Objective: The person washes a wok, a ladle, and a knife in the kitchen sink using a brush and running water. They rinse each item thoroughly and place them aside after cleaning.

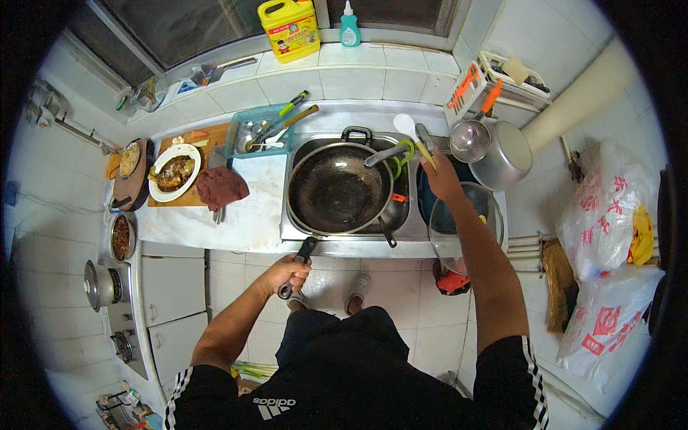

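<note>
My left hand (290, 275) grips the long black-and-grey handle (307, 248) of a dark wok (341, 188). The wok rests over the left basin of a steel sink (269, 239), its inside shiny and its loop handle (357, 134) at the far side. Beside the tap (387, 154), my right hand (443, 174) has its fingers on the pale yellow handle of a white-headed utensil (404, 126). A grey lever (424, 137) stands right by those fingers; contact with it is unclear. The tap's spout hangs over the wok's right rim, with green loops around its base.
A glass lid (470, 236) lies over the right basin. An upturned pot (505, 156) and a steel ladle (470, 140) stand behind it. Leftward are a teal utensil basket (258, 131), a brown cloth (221, 187) and a plate of cooked food (174, 172). Another black handle (387, 231) shows below the wok.
</note>
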The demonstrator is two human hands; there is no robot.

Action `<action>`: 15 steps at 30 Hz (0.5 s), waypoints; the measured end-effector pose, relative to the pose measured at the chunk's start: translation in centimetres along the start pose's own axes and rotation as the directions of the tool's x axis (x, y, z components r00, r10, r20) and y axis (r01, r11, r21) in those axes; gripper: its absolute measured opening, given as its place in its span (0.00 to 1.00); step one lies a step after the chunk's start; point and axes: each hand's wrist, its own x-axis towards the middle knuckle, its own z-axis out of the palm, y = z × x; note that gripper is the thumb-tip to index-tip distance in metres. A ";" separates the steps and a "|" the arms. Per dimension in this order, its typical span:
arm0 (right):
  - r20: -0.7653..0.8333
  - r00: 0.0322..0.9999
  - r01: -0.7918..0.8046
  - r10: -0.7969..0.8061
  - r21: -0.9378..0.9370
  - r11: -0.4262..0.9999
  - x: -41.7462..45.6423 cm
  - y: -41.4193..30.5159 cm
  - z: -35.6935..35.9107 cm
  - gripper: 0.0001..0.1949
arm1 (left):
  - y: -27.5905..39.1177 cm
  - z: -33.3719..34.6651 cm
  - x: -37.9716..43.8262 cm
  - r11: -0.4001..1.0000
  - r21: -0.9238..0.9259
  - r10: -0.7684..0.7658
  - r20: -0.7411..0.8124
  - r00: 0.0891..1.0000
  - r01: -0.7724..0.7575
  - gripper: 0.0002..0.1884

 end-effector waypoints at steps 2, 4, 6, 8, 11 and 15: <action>-0.157 0.987 -0.035 0.040 0.039 0.999 -1.8 0.5 0.3 0.28 | 2.1 1.8 -1.4 0.997 0.081 0.009 -0.048 0.999 -0.005 0.08; -0.186 0.973 -0.110 0.135 0.139 0.984 -3.9 -1.0 0.8 0.29 | 2.9 2.5 -2.5 0.976 0.216 0.063 -0.166 0.984 -0.026 0.10; -0.232 0.952 -0.153 0.201 0.210 0.966 -6.0 -1.5 0.7 0.28 | 3.7 2.8 -2.7 0.915 0.399 0.158 -0.244 0.957 -0.049 0.10; -0.128 0.946 -0.256 0.297 0.262 0.930 -7.9 -4.3 0.1 0.26 | 3.9 2.6 -3.3 0.862 0.504 0.227 -0.289 0.930 -0.053 0.11; -0.136 0.926 -0.309 0.352 0.262 0.914 -10.2 -3.4 0.4 0.23 | 4.3 2.3 -2.4 0.616 0.787 0.427 -0.295 0.855 -0.037 0.07; -0.185 0.925 -0.274 0.332 0.278 0.921 -12.4 -3.7 0.9 0.24 | 5.1 3.8 -2.9 0.391 0.918 0.630 -0.315 0.710 0.060 0.07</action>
